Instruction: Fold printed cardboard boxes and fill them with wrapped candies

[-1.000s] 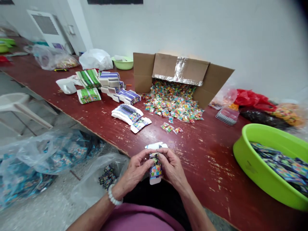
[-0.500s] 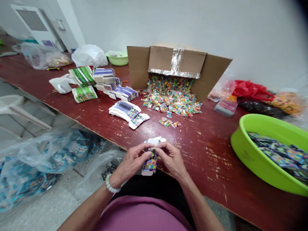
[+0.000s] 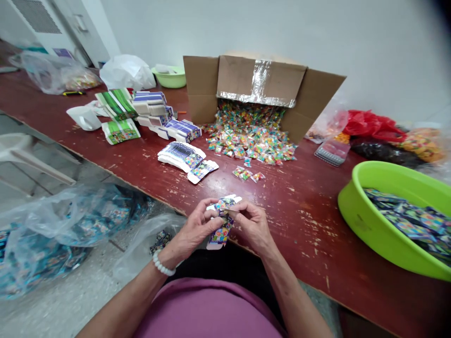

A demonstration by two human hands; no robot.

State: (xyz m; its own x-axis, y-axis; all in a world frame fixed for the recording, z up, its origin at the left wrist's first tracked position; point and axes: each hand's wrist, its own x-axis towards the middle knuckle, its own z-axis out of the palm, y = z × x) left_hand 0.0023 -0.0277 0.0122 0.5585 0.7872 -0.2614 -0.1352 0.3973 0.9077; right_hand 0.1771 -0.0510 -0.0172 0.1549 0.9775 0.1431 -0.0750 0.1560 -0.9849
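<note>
At the table's front edge I hold a small printed candy box [image 3: 221, 234], dark purple with bright balls on it. My left hand [image 3: 198, 226], with a white bead bracelet on its wrist, is closed on the box's left side. My right hand [image 3: 251, 222] pinches the upper right part of it. The fingers hide some of its middle. Beyond my hands lie flattened purple boxes [image 3: 181, 156], one of them [image 3: 203, 171] apart in front. A few wrapped candies [image 3: 245, 174] rest to their right, before a heap of candies [image 3: 252, 141] spilling from a cardboard carton [image 3: 260, 82].
A green tub [image 3: 355, 216] with filled packets stands at the right. Stacks of green boxes [image 3: 118, 104] and purple boxes [image 3: 150, 105] lie at the left, near a white cup [image 3: 83, 118]. Plastic bags [image 3: 81, 216] sit on the floor below the left edge.
The box's top end now shows its printed face where white board showed before. My fingers have shifted slightly on it. The view has tilted a little downward.
</note>
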